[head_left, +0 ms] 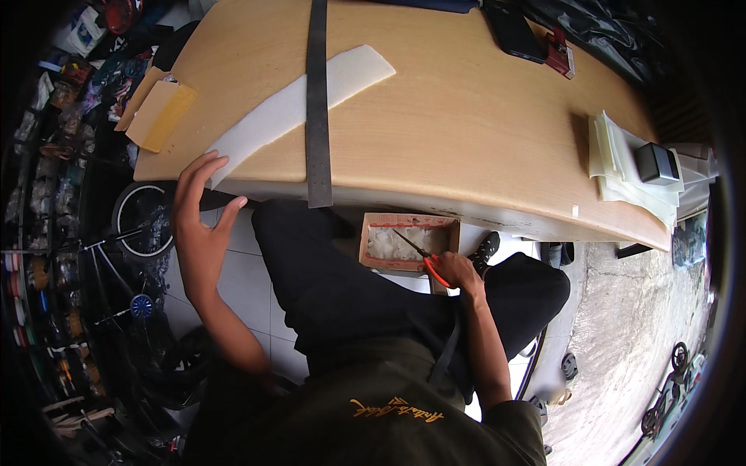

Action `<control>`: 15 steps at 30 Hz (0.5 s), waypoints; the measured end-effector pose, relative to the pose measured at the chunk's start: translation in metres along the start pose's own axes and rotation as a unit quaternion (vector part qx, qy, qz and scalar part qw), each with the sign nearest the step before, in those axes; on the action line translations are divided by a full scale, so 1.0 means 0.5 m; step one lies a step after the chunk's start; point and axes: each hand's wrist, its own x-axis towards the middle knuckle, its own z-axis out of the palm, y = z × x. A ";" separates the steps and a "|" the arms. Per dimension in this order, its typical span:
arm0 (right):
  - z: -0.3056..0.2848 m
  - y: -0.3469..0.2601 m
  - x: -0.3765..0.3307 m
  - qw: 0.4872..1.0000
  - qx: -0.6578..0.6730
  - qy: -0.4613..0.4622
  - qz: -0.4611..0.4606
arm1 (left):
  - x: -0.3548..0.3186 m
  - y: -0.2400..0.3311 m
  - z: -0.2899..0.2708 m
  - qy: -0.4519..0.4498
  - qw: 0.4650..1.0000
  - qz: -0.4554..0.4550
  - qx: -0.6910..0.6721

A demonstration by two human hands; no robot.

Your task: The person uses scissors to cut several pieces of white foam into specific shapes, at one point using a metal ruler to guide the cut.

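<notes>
My left hand (203, 213) is at the table's near left edge, thumb and fingers apart. Its fingertips are at the near end of a long white strip (268, 120) that looks like soft sheet material; whether they touch it I cannot tell. A dark flat band (317, 116) lies across this strip, its near end jutting past the table edge. In my right hand (458, 270) is a pair of scissors (435, 272) with orange handles. Their blades point up and left above an open cardboard box (364, 242) of white scraps (392, 242), below the table edge.
The wooden table (466, 116) holds a yellow and brown carton (159, 113) at left. A black phone (513, 31) and small red box (559, 56) lie at the far right. White sheets (610, 159) carry a dark block (657, 164). A bicycle wheel (122, 231) stands left.
</notes>
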 end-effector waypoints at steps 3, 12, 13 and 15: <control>-0.105 -0.103 -0.085 0.997 0.055 -0.001 -0.051 | 0.011 -0.047 -0.006 -0.033 0.994 -0.060 0.080; -0.171 -0.241 -0.222 0.884 0.425 -0.051 -0.191 | 0.010 -0.113 0.010 -0.019 0.998 0.055 0.029; -0.173 -0.248 -0.230 0.883 0.422 -0.031 -0.201 | 0.002 -0.111 0.005 -0.015 0.997 0.067 0.034; -0.182 -0.271 -0.254 0.877 0.433 -0.002 -0.208 | -0.018 -0.086 0.000 -0.001 0.993 0.110 0.046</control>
